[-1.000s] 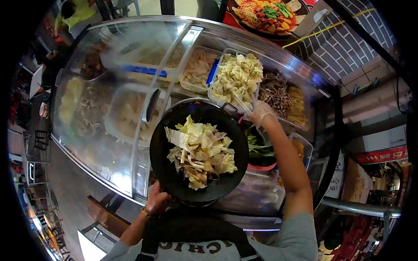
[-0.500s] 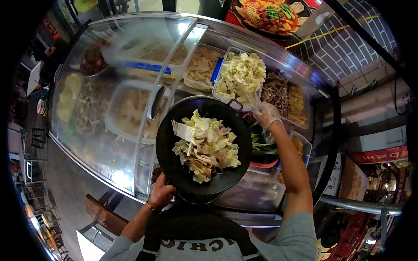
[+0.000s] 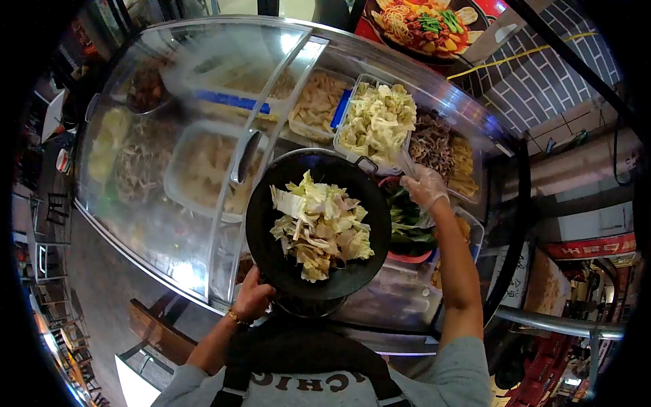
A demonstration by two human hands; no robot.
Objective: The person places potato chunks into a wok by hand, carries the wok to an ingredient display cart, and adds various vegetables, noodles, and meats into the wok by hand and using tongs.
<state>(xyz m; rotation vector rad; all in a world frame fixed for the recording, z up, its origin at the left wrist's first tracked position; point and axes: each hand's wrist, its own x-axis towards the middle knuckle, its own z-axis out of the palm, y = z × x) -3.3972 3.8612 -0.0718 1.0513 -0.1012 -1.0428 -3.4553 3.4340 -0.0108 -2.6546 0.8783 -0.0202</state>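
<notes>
My left hand is closed at the near-left rim of a black wok, where its handle would be. Torn cabbage leaves are heaped inside the wok, with a few browner pieces among them. In a clear plastic glove, my right hand is to the right of the wok's far loop handle, fingers drawn together. A clear strip juts from its fingertips; whether it is loose glove or something held is unclear. Beneath it are green leaves in a red basket. Just beyond is a tub of cabbage.
Sliding glass covers the counter's left side, over more food tubs. Dark shredded food and yellowish strips lie right of the cabbage. A tub of pale pieces is to its left. A metal rail runs at right.
My right hand has shifted slightly right and towards me, away from the cabbage tub. My left hand keeps its hold on the wok, which has barely moved.
</notes>
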